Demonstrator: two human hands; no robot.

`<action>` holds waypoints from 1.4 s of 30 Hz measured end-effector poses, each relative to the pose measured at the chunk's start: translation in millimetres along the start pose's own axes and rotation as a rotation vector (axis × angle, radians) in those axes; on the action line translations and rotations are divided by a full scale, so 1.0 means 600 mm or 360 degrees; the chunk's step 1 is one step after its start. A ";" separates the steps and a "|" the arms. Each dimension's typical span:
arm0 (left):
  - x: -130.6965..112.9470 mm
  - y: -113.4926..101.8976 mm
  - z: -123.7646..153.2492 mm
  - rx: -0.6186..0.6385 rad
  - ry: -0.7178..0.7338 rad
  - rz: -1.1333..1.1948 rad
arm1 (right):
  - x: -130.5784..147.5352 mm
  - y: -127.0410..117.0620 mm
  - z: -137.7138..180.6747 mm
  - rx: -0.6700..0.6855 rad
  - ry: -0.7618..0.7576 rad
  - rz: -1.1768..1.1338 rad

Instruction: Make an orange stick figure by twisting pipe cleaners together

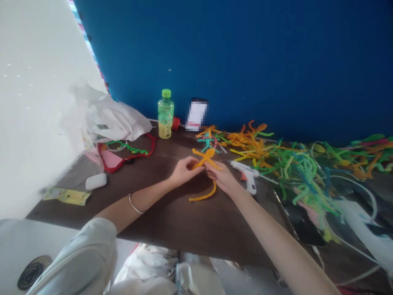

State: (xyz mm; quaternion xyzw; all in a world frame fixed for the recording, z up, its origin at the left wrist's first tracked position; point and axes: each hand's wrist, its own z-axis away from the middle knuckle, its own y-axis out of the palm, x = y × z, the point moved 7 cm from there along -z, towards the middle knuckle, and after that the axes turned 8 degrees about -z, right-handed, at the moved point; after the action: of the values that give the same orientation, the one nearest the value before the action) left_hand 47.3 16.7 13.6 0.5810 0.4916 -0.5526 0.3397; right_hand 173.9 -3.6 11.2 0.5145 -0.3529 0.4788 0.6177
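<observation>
Between my hands, above the dark table, is an orange pipe-cleaner figure (210,154) with a rounded head and thin limbs. My left hand (184,171) is closed on its left side, thumb and fingers pinching a limb. On the other side my right hand (223,176) grips the figure's body, its fingers partly hidden. A long orange tail (211,192) curls down below the hands toward the tabletop. Just beyond the figure lies a small turquoise pipe-cleaner figure (208,142). A white glue gun (249,175) rests right beside my right hand.
A green-capped bottle (166,116) and a propped phone (197,114) stand at the back. Orange pipe-cleaner pieces (254,143) and a green heap (301,164) spread rightward. A dark phone (299,221) lies at right. Left are a white earbud case (96,181) and plastic bag (123,116).
</observation>
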 end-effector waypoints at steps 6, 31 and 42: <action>-0.010 0.004 0.006 0.0094 0.0124 -0.0124 | -0.010 0.004 0.000 -0.0001 -0.0033 0.0061; 0.008 0.036 0.014 0.0286 -0.0231 0.0365 | -0.021 -0.008 0.037 -0.0516 -0.0396 -0.0297; 0.003 0.047 0.023 0.0399 -0.0310 0.0555 | -0.016 0.009 0.050 -0.0513 -0.0418 -0.0189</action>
State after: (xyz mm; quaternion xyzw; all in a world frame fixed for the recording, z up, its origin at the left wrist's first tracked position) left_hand 69.8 -4.0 5.4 0.6386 0.2762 -0.5958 0.4011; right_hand 167.5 -35.1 10.5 0.4869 -0.4715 0.3077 0.6678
